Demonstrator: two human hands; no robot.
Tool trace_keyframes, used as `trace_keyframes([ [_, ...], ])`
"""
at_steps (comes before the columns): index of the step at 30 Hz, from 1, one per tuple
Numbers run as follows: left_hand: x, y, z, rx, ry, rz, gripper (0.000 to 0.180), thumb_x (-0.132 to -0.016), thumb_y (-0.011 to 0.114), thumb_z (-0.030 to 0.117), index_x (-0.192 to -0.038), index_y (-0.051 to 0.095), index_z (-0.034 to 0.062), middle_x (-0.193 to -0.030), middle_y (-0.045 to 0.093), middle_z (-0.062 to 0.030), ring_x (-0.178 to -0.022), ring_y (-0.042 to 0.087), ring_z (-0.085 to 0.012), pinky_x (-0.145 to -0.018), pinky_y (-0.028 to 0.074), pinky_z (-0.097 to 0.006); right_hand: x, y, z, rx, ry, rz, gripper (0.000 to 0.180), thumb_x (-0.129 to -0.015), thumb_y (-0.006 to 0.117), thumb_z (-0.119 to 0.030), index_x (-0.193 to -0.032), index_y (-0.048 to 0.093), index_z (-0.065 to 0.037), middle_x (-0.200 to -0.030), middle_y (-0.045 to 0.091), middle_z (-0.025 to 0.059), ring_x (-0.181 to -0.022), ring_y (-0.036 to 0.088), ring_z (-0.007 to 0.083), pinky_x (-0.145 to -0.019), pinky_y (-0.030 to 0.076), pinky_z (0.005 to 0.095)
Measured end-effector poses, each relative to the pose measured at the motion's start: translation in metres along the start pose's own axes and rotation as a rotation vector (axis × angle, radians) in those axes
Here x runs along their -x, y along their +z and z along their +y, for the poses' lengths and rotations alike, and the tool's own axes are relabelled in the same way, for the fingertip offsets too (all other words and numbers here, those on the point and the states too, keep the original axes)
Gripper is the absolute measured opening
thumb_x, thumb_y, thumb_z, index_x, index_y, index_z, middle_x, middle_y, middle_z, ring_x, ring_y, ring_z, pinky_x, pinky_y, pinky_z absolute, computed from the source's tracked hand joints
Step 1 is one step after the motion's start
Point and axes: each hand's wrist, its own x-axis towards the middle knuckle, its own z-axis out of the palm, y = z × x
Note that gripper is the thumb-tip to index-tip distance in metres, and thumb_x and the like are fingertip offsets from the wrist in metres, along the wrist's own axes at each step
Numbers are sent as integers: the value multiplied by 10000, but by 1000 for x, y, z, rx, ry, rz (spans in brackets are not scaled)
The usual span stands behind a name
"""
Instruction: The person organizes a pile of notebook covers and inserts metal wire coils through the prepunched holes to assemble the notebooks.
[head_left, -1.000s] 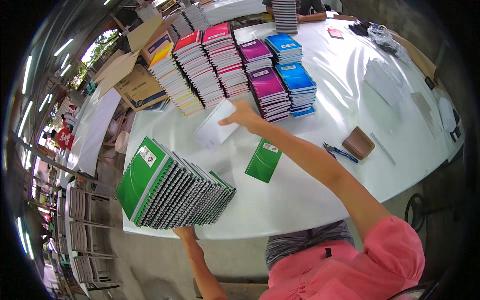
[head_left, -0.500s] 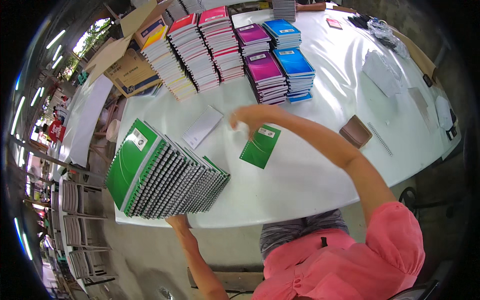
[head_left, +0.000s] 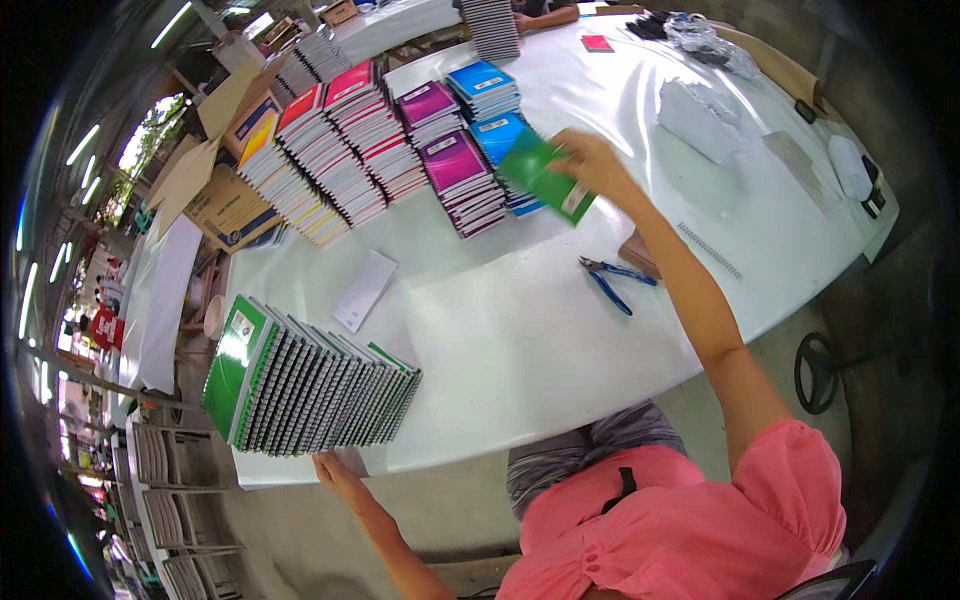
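My right hand [head_left: 592, 165] is closed on a thin green notebook cover [head_left: 548, 178], raised over the front of the blue notebook stack. At the table's near left edge, my left hand [head_left: 338, 476] is against the bottom of a leaning stack of green spiral notebooks [head_left: 320, 385]; its fingers are largely hidden there. A white sheet or pad [head_left: 365, 290] lies just beyond that stack. Blue-handled cutting pliers [head_left: 612, 282] rest on the table below my right hand, beside a brown wallet-like item [head_left: 640, 252] partly covered by my forearm.
Purple notebooks [head_left: 460, 170], blue notebooks [head_left: 482, 90], and red and yellow ones [head_left: 330, 130] stand in stacks at the back. A cardboard box [head_left: 228, 205] is behind them at left. A loose wire coil [head_left: 710, 250] lies right. Another person's arm [head_left: 548, 18] shows at the far edge.
My right hand has lifted the green cover off the table and carried it away toward the blue stack. The pliers now show. My left hand stays by the green stack; the view has shifted.
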Motion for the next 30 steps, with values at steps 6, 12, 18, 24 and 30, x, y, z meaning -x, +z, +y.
trace_keyframes([
  [6,-20,-25,-43,8,157,-375,818,-953,566,410,-1505,182,-55,-1436,406,-200,-1284,426,-248,-1069,318,-345,-16,-44,127,353,365,449,301,-768,653,-128,-1028,628,22,-978,660,267,-951,652,403,-829,507,465],
  [12,12,-13,-30,-551,143,-253,1123,-721,808,477,-1505,194,-41,-1538,242,-272,-1418,243,-404,-1149,234,-469,17,-8,71,716,18,111,320,-820,686,-111,-1089,555,3,-1057,600,197,-1001,588,393,-813,492,505],
  [18,32,20,-7,-921,246,-217,933,-769,744,528,-1407,397,-58,-1529,231,-316,-1438,161,-471,-1162,162,-543,131,-23,-25,900,35,-580,429,-715,796,-373,-937,627,-47,-964,652,150,-1055,571,319,-787,489,466],
  [24,37,21,-10,-883,279,-247,740,-819,679,542,-1260,576,-42,-1523,228,-331,-1440,135,-480,-1139,123,-611,147,-17,-42,938,8,-737,538,-672,834,-334,-1027,589,-13,-1143,590,191,-1165,508,302,-869,475,464],
  [30,34,26,-9,-840,307,-272,682,-831,671,528,-1263,594,5,-1525,234,-320,-1445,130,-471,-1145,112,-602,171,23,-64,834,-41,-770,491,-771,754,-245,-1159,546,-28,-1275,499,215,-1190,493,340,-1016,399,499],
])
